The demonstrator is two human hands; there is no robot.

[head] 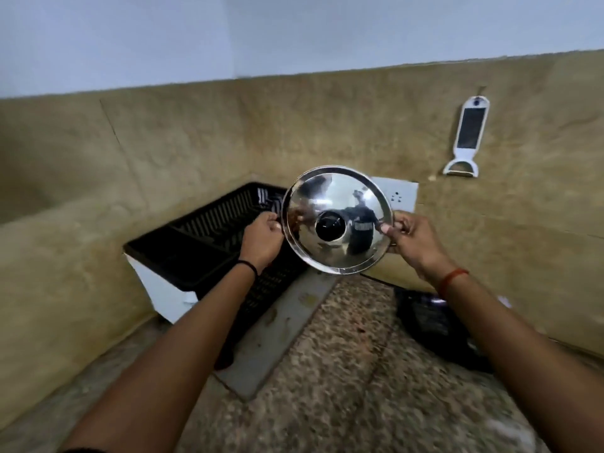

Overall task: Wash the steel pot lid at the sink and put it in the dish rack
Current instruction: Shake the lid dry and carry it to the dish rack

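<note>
Head view: steel pot lid (336,220) held up in the air over the back of the worktop (343,371), tilted towards the camera, just right of the black dish rack (202,246) in the left back corner. Left hand (263,238) pinching the left rim, right hand (411,240) pinching the right rim, fingers (387,228) curled over the edge. Best carried leftward level, then lowered on edge into the rack slots without clanging. Shiny domed steel, black knob at centre, brownish smear near the left rim.
</note>
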